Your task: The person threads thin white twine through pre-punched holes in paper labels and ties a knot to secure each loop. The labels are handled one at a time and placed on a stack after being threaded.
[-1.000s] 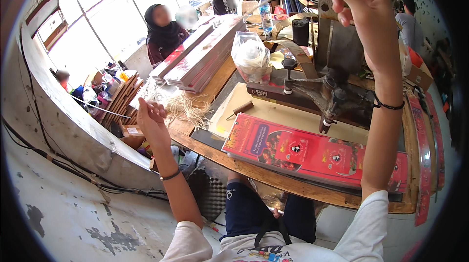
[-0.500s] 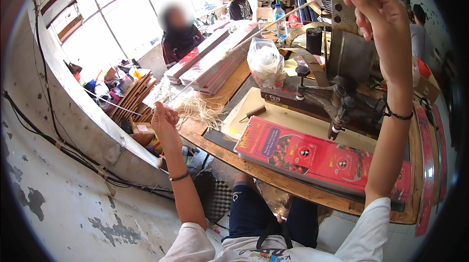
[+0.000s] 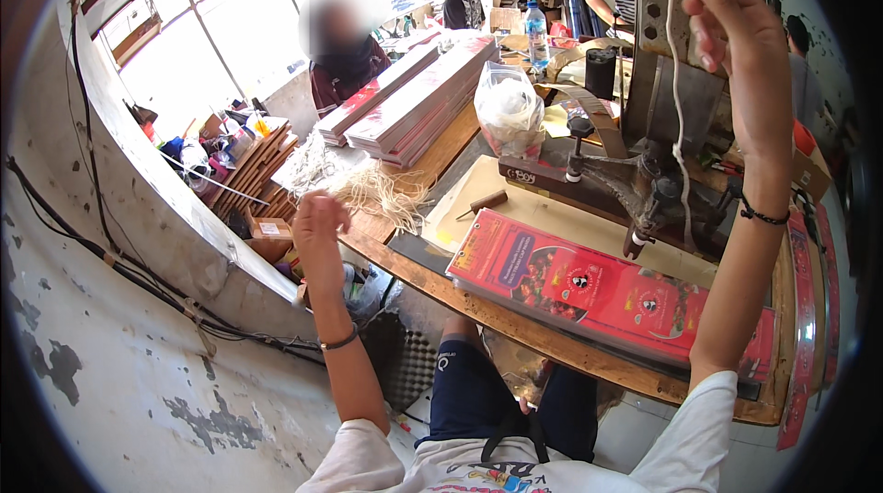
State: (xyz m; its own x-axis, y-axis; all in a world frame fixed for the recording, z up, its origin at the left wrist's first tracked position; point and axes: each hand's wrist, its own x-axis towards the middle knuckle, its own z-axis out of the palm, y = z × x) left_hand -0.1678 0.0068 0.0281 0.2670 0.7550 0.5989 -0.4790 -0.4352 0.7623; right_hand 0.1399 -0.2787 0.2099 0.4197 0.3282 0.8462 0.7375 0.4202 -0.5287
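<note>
My right hand (image 3: 731, 24) is raised high at the right, its thumb and fingers pinching one end of an off-white cord (image 3: 679, 107). The cord hangs slack in front of the metal machine (image 3: 635, 176), its lower part reaching down beside it. My left hand (image 3: 320, 217) is held up near the table's left end, beside a tangled bundle of pale cords (image 3: 382, 194). Its fingers are loosely bent, and no cord shows in them. Below my right hand lies a stack of red printed sheets with food pictures (image 3: 589, 286).
A wooden-handled awl (image 3: 483, 204) lies behind the red stack. Farther back are a plastic bag with white contents (image 3: 509, 107), long stacks of boards (image 3: 423, 102) and a water bottle (image 3: 535, 33). A person (image 3: 340, 51) sits across the table; others are behind. Cables run along the left wall.
The cord, stretched taut between both hands before, has left my left hand and now dangles from my right. My right hand has shifted slightly right; my left fingers have loosened.
</note>
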